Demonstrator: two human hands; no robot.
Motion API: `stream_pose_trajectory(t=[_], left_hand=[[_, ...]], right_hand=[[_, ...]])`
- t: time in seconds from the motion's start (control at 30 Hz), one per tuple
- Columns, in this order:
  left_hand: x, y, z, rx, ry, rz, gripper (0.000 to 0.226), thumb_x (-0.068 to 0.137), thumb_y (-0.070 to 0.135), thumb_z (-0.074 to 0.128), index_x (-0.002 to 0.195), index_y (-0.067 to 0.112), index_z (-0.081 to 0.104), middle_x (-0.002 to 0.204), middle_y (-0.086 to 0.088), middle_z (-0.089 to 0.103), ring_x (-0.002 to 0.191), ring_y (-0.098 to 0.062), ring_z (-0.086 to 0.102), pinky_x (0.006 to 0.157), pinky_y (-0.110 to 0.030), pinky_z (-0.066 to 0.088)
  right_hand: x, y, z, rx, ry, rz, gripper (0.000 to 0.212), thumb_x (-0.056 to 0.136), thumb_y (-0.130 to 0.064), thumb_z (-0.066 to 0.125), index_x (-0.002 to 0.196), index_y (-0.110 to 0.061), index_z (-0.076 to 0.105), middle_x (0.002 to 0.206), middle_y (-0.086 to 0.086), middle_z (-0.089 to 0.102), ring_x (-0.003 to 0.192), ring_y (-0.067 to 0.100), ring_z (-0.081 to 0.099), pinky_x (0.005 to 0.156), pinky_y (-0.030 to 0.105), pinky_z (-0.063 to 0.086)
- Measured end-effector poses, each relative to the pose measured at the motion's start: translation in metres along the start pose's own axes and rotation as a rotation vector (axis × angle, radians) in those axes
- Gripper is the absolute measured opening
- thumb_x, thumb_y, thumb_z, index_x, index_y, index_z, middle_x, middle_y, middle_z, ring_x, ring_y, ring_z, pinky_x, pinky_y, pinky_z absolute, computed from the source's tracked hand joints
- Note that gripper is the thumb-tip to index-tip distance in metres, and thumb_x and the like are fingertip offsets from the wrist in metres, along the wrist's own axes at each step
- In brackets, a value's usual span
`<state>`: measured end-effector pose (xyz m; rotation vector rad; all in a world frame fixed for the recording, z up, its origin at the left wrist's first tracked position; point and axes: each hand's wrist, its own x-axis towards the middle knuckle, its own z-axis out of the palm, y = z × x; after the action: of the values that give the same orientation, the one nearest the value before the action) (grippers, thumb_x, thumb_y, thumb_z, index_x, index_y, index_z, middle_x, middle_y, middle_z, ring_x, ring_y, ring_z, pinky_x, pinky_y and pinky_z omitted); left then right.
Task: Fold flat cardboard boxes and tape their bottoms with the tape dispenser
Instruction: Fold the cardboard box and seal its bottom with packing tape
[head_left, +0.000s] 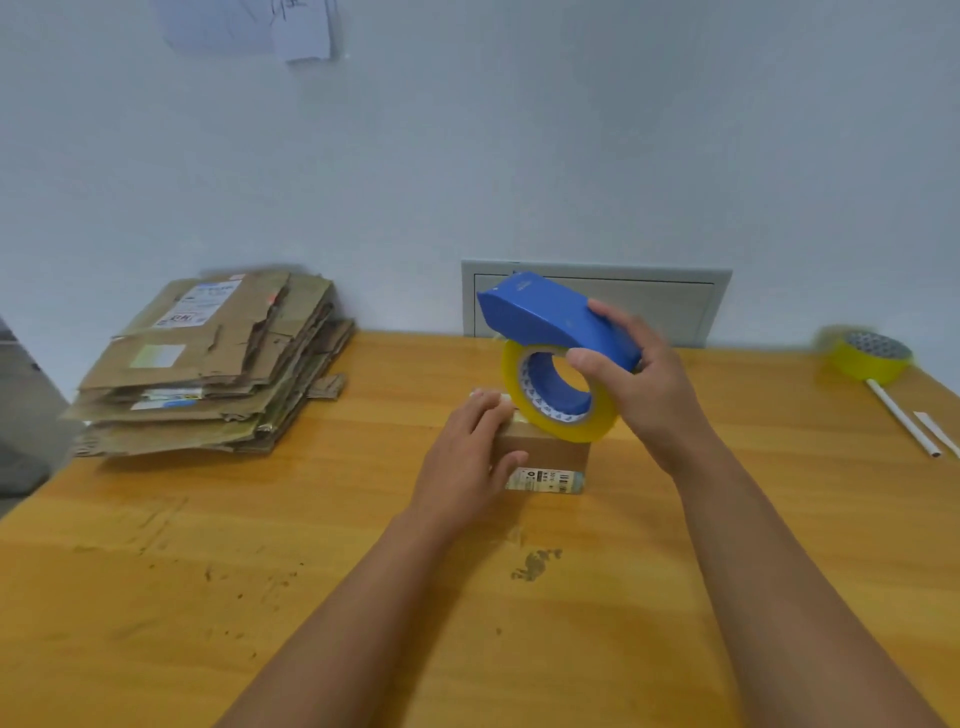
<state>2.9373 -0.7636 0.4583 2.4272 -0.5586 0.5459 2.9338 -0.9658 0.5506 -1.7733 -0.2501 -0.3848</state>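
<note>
Small brown cardboard box (550, 452) mid-table (208, 571), label on near side. Left hand (470, 460) lies on its top, fingers straight. Right hand (641, 382) grips blue plastic tape dispenser (550, 317), yellow roll touching box top. Flat cardboard stack (208, 364) far left.

Right hand (644, 384) gripping tape dispenser (556, 322), left hand (467, 457) on box (545, 452)

Both my forearms reach forward, bare. My left hand (470, 457) lies palm down, fingers straight, thumb out to the side. My right hand (641, 387) is raised higher, its grip curled, thumb forward.
</note>
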Motion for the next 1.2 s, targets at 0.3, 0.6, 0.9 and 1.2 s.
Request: stream_pose_trajectory(t=[0.3,0.6,0.9,1.2], left_hand=[[0.009,0.007,-0.014,-0.439,0.050,-0.309,0.023,0.096,0.024,0.056,0.118,0.025,0.063,0.124,0.021,0.056,0.113,0.002,0.052,0.086,-0.012,0.039],[0.057,0.007,-0.052,-1.032,-0.039,-0.842,0.068,0.098,0.066,0.031,0.109,0.014,0.074,0.104,0.009,0.075,0.109,-0.009,0.060,0.092,-0.036,0.035],[0.060,0.014,-0.054,-1.209,0.054,-0.821,0.016,0.095,0.027,0.059,0.103,0.022,0.071,0.105,0.006,0.075,0.093,-0.003,0.070,0.085,-0.029,0.042],[0.049,0.014,-0.052,-1.236,0.101,-0.832,0.022,0.098,0.021,0.060,0.115,0.007,0.060,0.113,-0.012,0.067,0.098,-0.024,0.069,0.078,-0.032,0.058]], right_hand=[[0.008,0.003,0.000,0.023,-0.086,0.003,0.038,0.097,-0.040,0.059,0.134,-0.049,0.054,0.122,-0.032,0.054,0.104,-0.016,0.053,0.076,-0.001,0.040],[0.012,0.002,-0.001,0.010,-0.085,-0.025,0.043,0.087,-0.045,0.057,0.130,-0.047,0.056,0.120,-0.027,0.056,0.101,-0.010,0.055,0.076,0.005,0.044],[0.017,0.006,-0.005,-0.052,-0.132,-0.049,0.025,0.093,-0.044,0.063,0.115,-0.050,0.051,0.111,-0.012,0.054,0.080,-0.003,0.059,0.066,0.015,0.050],[0.014,0.006,0.001,-0.044,-0.135,-0.062,0.040,0.086,-0.059,0.053,0.125,-0.048,0.053,0.109,-0.031,0.053,0.097,-0.004,0.057,0.077,0.013,0.048]])
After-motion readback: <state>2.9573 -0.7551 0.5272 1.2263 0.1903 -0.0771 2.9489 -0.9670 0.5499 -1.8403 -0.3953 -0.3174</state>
